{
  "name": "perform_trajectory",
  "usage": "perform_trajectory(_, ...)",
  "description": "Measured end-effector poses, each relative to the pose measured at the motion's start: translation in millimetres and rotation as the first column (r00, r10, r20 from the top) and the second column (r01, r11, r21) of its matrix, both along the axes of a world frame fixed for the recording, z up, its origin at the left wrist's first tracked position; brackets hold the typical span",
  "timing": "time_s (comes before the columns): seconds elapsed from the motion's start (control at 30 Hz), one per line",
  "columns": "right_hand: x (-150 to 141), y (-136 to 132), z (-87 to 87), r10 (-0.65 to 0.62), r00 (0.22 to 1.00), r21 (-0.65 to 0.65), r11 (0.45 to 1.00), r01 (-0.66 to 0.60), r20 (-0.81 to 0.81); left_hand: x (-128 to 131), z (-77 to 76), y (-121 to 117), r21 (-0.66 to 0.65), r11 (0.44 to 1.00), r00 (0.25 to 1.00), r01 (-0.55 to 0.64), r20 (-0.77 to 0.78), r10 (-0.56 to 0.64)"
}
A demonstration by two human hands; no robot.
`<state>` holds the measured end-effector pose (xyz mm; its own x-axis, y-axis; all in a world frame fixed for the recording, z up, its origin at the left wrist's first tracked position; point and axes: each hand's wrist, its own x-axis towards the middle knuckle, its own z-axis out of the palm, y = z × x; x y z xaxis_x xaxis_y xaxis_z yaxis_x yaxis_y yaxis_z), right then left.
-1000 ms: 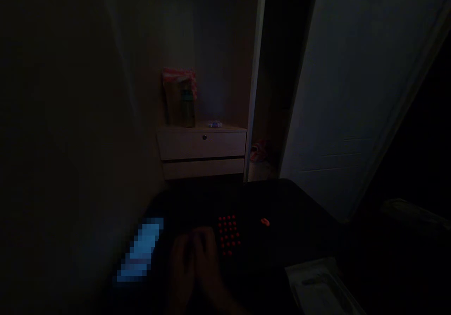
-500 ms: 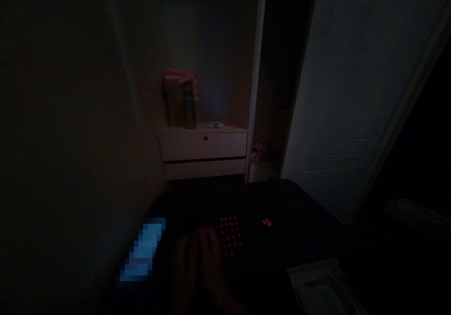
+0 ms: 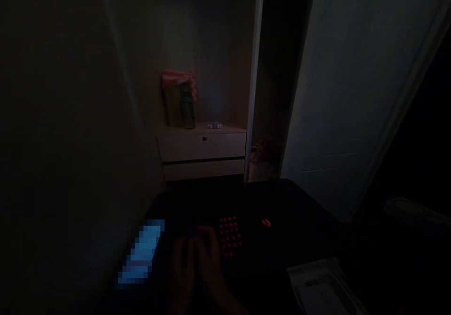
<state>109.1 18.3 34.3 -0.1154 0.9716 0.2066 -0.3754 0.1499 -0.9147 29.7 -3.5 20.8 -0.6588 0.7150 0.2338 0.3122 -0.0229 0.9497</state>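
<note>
Just right of hands [image 3: 197, 258]: red dots [image 3: 229, 236].

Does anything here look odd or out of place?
Nothing looks spilled or broken, as far as the dark allows. One small orange piece lies apart from the grid of red dots. Both hands meet beside that grid.

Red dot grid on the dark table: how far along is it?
Done: the grid of small red dots sits filled in rows. In hand: both hands meet beside it; too dark to see what they hold. Left: one loose red piece lies apart.
</note>
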Motion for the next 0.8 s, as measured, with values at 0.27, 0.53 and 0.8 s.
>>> perform_trajectory(0.27, -2.3, 0.8, -2.3, -0.049, 0.996, 0.072, 0.996, 0.043, 0.077, -4.4, -7.2, 2.5, -0.025, 0.998, 0.998, -0.064, -0.002, 0.064)
perform_trajectory(0.53, 0.3, -3.4, 1.6, -0.072, 0.992, 0.129, 0.99, 0.059, 0.102, 3.3, 2.7, 0.0, -0.031, 0.996, 0.995, -0.084, 0.06, 0.086)
perform_trajectory(0.8, -1.2, -1.4, -6.5, -0.049, 0.994, 0.114, 0.993, 0.038, 0.101, 0.4, 3.9, 0.9, 0.017, 0.996, 0.996, -0.085, 0.023, 0.085)
